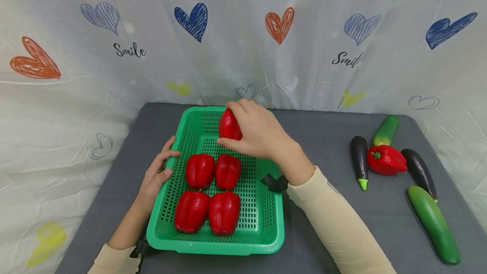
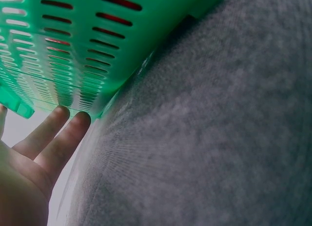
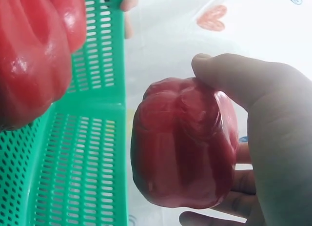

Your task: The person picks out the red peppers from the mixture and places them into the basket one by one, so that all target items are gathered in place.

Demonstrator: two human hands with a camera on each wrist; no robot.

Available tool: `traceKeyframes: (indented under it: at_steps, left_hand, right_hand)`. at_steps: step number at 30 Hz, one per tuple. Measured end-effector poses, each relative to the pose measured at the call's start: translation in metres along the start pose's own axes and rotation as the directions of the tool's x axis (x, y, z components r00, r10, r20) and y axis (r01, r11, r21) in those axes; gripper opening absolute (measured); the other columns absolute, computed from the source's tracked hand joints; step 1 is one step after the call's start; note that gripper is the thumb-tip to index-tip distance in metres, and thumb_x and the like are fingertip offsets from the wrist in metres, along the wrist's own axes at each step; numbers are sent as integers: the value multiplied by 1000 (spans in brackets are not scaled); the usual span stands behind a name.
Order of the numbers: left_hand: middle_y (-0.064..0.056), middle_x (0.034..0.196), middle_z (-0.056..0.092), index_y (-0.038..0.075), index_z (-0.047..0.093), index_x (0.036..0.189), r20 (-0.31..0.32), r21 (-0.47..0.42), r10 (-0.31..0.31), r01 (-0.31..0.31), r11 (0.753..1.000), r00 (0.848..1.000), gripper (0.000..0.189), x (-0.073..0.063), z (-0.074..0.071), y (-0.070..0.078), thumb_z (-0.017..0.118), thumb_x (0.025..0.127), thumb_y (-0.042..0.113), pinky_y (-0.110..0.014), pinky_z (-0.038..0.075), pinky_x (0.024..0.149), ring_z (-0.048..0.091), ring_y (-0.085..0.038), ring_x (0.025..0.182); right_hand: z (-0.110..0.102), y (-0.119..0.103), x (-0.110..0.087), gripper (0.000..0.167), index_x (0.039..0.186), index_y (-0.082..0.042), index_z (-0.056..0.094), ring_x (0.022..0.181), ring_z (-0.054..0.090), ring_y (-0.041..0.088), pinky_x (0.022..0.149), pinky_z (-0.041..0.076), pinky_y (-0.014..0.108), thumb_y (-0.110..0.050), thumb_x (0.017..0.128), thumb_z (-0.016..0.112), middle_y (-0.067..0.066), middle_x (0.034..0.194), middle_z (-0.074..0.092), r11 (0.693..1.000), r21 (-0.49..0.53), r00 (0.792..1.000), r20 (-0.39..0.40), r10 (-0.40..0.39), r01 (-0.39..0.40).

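My right hand (image 1: pixel 256 130) grips a red bell pepper (image 1: pixel 229 125) above the far end of a green plastic basket (image 1: pixel 214 248). In the right wrist view the thumb lies along one side of this bell pepper (image 3: pixel 183 148), with fingers behind it. Several more red bell peppers (image 1: pixel 199 171) lie inside the basket in two rows. On the basket's left side rests my left hand (image 1: pixel 154 181), its fingers spread along the rim. The left wrist view shows two extended fingers of the left hand (image 2: pixel 44 157) against the slotted basket wall (image 2: pixel 73 50).
At the right of the grey table (image 1: pixel 316 138) lie an eggplant (image 1: pixel 359 157), another red bell pepper (image 1: pixel 387 160), a second eggplant (image 1: pixel 419 170), a green cucumber (image 1: pixel 433 223) and a green vegetable (image 1: pixel 386 130). Behind the table hangs a white curtain (image 1: pixel 236 62) with printed hearts.
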State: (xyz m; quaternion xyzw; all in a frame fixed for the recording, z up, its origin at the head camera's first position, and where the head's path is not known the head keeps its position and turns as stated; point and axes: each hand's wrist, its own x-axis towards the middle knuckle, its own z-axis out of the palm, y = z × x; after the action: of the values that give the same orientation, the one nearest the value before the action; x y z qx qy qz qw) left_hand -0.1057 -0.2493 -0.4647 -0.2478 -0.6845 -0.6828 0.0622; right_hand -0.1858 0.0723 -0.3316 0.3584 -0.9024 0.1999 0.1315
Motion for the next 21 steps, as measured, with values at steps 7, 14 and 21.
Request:
traceKeyframes:
  at_steps: [7, 14, 21]
  left_hand:
    - [-17, 180, 20, -18, 47, 144, -5, 16, -20, 20, 1000, 1000, 41, 0, -1, 0, 39, 107, -1, -28, 27, 122, 15, -27, 166]
    - [-14, 181, 18, -16, 46, 146, 18, 12, -35, 35, 999, 999, 41, -1, -3, 0, 40, 109, 1, -27, 31, 120, 14, -25, 167]
    - [-14, 181, 18, -14, 47, 147, 30, -3, -12, 13, 1000, 999, 41, -1, -2, 0, 37, 109, 0, -26, 32, 120, 15, -24, 166]
  right_hand:
    - [6, -3, 6, 80, 149, -7, 57, 117, 62, 22, 87, 60, 37, -62, 94, 76, 7, 132, 65, 1000, -5, 999, 42, 19, -19]
    - [14, -4, 13, 85, 154, -5, 54, 119, 62, 24, 93, 57, 38, -63, 95, 74, 9, 135, 64, 1000, -15, 996, 87, 15, -14]
    - [16, -3, 20, 85, 154, -4, 54, 121, 62, 26, 95, 56, 39, -63, 95, 75, 11, 137, 64, 999, -31, 995, 97, -8, 11]
